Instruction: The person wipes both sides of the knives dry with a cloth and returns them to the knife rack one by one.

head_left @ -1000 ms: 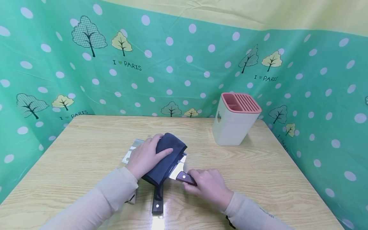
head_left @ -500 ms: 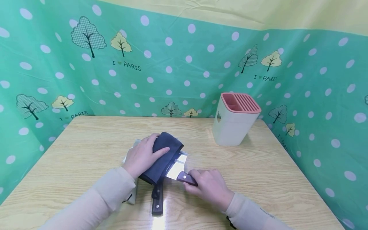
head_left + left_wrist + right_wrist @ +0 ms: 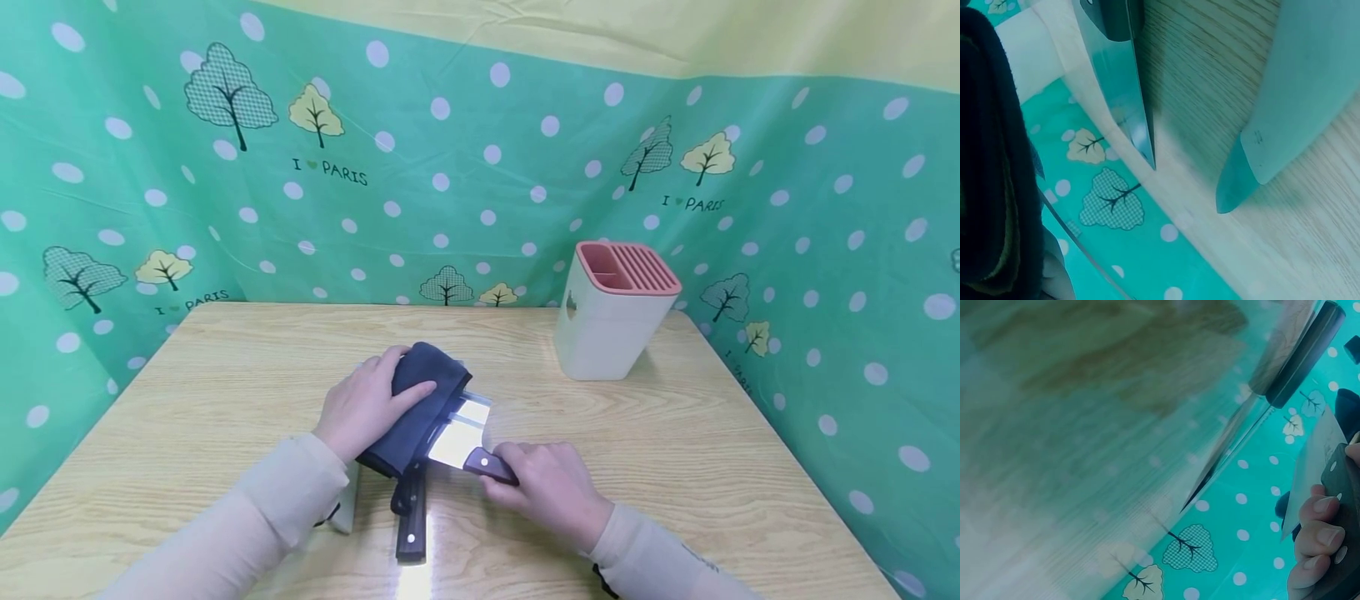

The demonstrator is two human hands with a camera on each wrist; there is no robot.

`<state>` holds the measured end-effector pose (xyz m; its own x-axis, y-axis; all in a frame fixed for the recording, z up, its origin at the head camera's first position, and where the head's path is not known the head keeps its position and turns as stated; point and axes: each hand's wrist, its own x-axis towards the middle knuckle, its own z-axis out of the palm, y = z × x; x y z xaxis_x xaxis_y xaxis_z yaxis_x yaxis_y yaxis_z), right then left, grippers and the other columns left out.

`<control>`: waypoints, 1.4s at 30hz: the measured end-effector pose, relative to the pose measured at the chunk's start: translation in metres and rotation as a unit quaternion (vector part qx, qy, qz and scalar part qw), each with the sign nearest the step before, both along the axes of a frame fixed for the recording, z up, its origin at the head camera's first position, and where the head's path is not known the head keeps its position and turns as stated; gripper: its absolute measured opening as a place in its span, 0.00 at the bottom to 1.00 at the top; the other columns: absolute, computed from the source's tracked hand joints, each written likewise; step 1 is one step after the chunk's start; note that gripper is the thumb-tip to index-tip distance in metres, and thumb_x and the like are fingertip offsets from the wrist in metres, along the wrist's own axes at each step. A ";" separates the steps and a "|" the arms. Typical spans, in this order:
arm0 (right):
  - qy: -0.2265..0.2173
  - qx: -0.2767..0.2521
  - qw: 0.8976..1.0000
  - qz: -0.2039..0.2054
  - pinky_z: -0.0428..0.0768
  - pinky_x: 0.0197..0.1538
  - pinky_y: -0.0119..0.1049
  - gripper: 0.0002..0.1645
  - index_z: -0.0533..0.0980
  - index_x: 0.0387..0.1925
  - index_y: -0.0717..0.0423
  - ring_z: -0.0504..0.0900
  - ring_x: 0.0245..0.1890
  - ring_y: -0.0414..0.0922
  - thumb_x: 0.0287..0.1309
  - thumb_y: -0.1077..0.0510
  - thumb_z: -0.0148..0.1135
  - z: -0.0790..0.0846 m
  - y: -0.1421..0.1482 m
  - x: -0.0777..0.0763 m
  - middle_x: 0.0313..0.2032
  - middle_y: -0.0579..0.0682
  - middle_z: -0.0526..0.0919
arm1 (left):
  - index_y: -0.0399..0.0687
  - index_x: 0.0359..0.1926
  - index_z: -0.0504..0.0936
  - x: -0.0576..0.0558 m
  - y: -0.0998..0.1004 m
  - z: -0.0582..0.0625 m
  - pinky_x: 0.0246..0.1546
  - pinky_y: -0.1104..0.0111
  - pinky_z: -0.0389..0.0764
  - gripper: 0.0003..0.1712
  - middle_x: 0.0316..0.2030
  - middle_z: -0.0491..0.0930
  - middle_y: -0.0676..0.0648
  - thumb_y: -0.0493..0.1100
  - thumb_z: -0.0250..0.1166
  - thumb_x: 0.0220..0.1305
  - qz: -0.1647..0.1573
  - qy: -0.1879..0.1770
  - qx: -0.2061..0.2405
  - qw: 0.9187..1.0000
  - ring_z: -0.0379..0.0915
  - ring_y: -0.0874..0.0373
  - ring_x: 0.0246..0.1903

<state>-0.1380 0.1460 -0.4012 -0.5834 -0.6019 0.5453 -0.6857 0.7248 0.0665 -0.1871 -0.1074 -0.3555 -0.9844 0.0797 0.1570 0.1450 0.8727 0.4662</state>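
Observation:
My left hand (image 3: 360, 408) grips a folded dark navy cloth (image 3: 423, 400), its thumb lying across the top. The cloth covers the left part of a cleaver's shiny blade (image 3: 457, 442). My right hand (image 3: 551, 492) is wrapped round the cleaver's dark riveted handle (image 3: 1342, 487). Below the cloth, a second knife's dark handle (image 3: 411, 529) points toward me. The left wrist view has the cloth (image 3: 997, 156) at its left edge and a pointed knife blade (image 3: 1119, 81) near the top.
A white knife block (image 3: 611, 333) with a pink slotted top stands at the back right of the wooden table (image 3: 675, 467). A pale handle (image 3: 345, 508) lies partly hidden by the left sleeve. A green dotted curtain (image 3: 450, 192) hangs behind.
My left hand and the cloth have slid left along the cleaver, baring more of its blade. The right hand has stayed almost in place, holding the handle.

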 end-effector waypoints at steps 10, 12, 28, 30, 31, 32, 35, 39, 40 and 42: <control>-0.009 0.002 1.000 -0.001 0.46 0.13 0.22 0.17 0.69 0.21 0.44 0.55 0.10 0.30 0.46 0.40 0.63 0.001 0.001 0.000 0.11 0.33 0.64 | 0.52 0.64 0.63 -0.001 -0.004 0.001 0.31 0.60 0.72 0.42 0.51 0.75 0.39 0.71 0.54 0.55 0.009 -0.006 0.001 1.000 0.73 0.48 0.42; -0.009 0.004 1.000 -0.003 0.45 0.13 0.23 0.18 0.68 0.21 0.44 0.55 0.10 0.30 0.46 0.39 0.63 0.001 0.001 0.000 0.11 0.33 0.63 | 0.50 0.64 0.64 -0.001 -0.005 0.001 0.32 0.59 0.73 0.44 0.51 0.75 0.39 0.72 0.53 0.55 0.014 -0.011 0.000 1.000 0.73 0.48 0.42; -0.012 0.005 1.000 -0.003 0.46 0.13 0.23 0.20 0.66 0.19 0.44 0.54 0.10 0.30 0.45 0.39 0.65 0.000 0.001 0.000 0.11 0.33 0.64 | 0.37 0.57 0.71 -0.004 -0.014 -0.002 0.29 0.62 0.72 0.48 0.43 0.77 0.41 0.74 0.52 0.54 0.026 -0.024 -0.013 0.999 0.71 0.51 0.35; -0.012 0.003 1.000 -0.001 0.45 0.13 0.22 0.20 0.66 0.19 0.44 0.54 0.10 0.30 0.45 0.39 0.65 0.000 0.001 0.000 0.11 0.33 0.64 | 0.37 0.57 0.71 -0.005 -0.015 -0.002 0.29 0.62 0.71 0.47 0.42 0.77 0.41 0.74 0.52 0.54 0.026 -0.023 -0.013 0.999 0.71 0.51 0.35; -0.012 0.003 1.000 -0.001 0.45 0.13 0.22 0.20 0.66 0.19 0.44 0.54 0.10 0.30 0.45 0.39 0.65 0.000 0.001 0.000 0.11 0.33 0.64 | 0.37 0.56 0.71 -0.005 -0.015 -0.002 0.29 0.62 0.71 0.47 0.42 0.77 0.41 0.74 0.52 0.54 0.027 -0.022 -0.013 0.999 0.71 0.51 0.35; -0.011 0.003 1.000 -0.001 0.45 0.13 0.22 0.20 0.66 0.19 0.44 0.53 0.10 0.30 0.45 0.39 0.65 0.000 0.001 0.000 0.11 0.33 0.63 | 0.37 0.56 0.71 -0.005 -0.016 -0.002 0.28 0.63 0.71 0.47 0.41 0.77 0.41 0.74 0.52 0.54 0.028 -0.022 -0.012 0.999 0.71 0.51 0.34; -0.008 0.003 1.000 0.000 0.45 0.13 0.22 0.20 0.65 0.18 0.44 0.53 0.10 0.29 0.45 0.39 0.65 0.000 0.002 0.000 0.10 0.33 0.63 | 0.36 0.56 0.71 -0.005 -0.018 -0.002 0.27 0.64 0.70 0.47 0.41 0.77 0.41 0.74 0.52 0.54 0.029 -0.020 -0.011 0.999 0.71 0.51 0.34; 0.000 0.005 1.000 0.001 0.45 0.13 0.22 0.20 0.66 0.18 0.44 0.54 0.10 0.30 0.45 0.39 0.64 -0.001 0.002 -0.001 0.10 0.33 0.63 | 0.37 0.56 0.71 -0.005 -0.021 -0.003 0.24 0.66 0.68 0.46 0.39 0.77 0.42 0.74 0.52 0.54 0.031 -0.024 -0.011 0.999 0.70 0.52 0.31; 0.000 0.006 1.000 0.001 0.45 0.13 0.22 0.20 0.66 0.18 0.44 0.54 0.10 0.30 0.45 0.39 0.64 -0.001 0.002 -0.001 0.10 0.33 0.64 | 0.37 0.55 0.71 -0.005 -0.021 -0.003 0.23 0.67 0.67 0.46 0.39 0.77 0.42 0.73 0.52 0.54 0.031 -0.025 -0.011 0.999 0.69 0.52 0.31; 0.002 0.007 1.000 0.001 0.45 0.13 0.22 0.19 0.67 0.19 0.44 0.54 0.10 0.30 0.45 0.39 0.64 -0.001 0.002 0.000 0.10 0.33 0.64 | 0.38 0.54 0.71 -0.005 -0.022 -0.004 0.22 0.67 0.66 0.45 0.37 0.76 0.43 0.73 0.52 0.54 0.034 -0.028 -0.009 0.999 0.69 0.53 0.30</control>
